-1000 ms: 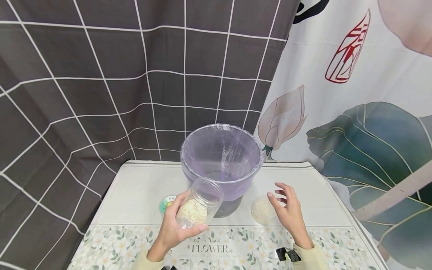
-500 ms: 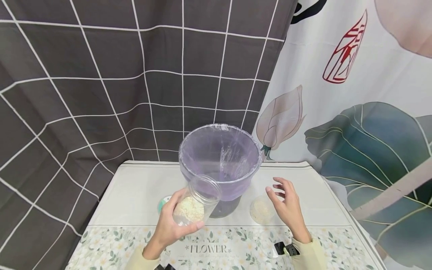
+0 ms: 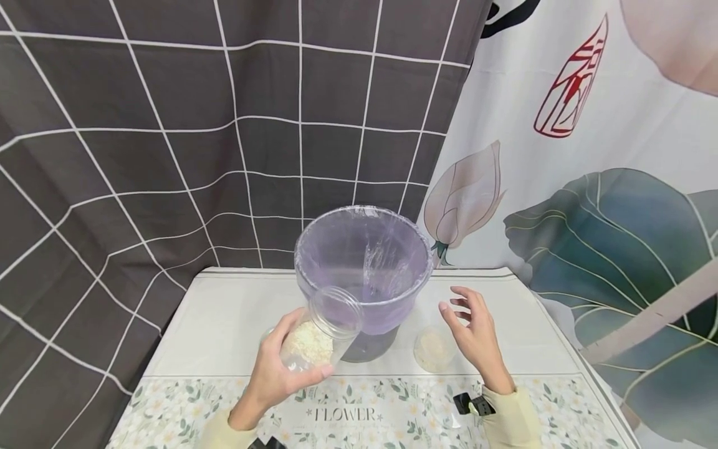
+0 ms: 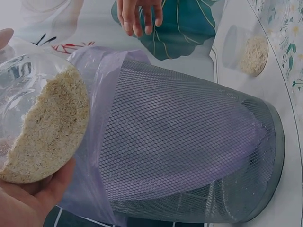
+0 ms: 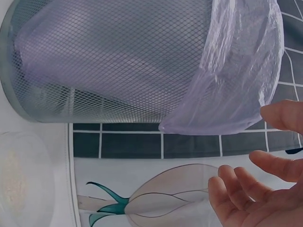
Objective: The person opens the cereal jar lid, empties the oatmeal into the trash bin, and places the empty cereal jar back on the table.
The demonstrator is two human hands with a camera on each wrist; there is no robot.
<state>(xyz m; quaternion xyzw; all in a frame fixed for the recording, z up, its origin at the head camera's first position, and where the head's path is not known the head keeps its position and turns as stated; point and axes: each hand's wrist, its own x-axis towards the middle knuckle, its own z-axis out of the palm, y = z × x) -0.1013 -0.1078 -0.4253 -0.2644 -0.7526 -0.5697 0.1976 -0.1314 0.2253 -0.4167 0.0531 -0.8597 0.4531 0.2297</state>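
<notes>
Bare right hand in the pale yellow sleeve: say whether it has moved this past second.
Yes: the right hand has moved up the head view, away from the printed grey FLOWER lettering.

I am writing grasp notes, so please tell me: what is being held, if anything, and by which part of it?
The left hand holds a tilted jar around the side of its body. The right hand holds nothing.
</notes>
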